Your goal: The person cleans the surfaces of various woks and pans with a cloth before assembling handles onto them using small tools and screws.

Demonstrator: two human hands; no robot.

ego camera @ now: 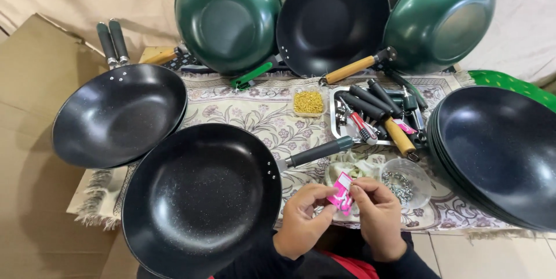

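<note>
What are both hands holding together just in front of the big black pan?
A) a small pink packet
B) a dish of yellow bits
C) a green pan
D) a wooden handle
A: both the left hand and right hand pinch the pink packet between their fingertips.

- A small home workshop for putting pans together is showing here: many black pans [200, 198] and green woks [229, 15] are lying around a patterned mat [255, 111].
- A tray [336, 111] is holding loose handles [370, 105]; small bowls are holding screws [308, 103] and metal rings [399, 185].
- Cardboard [29, 140] is covering the floor.
</note>
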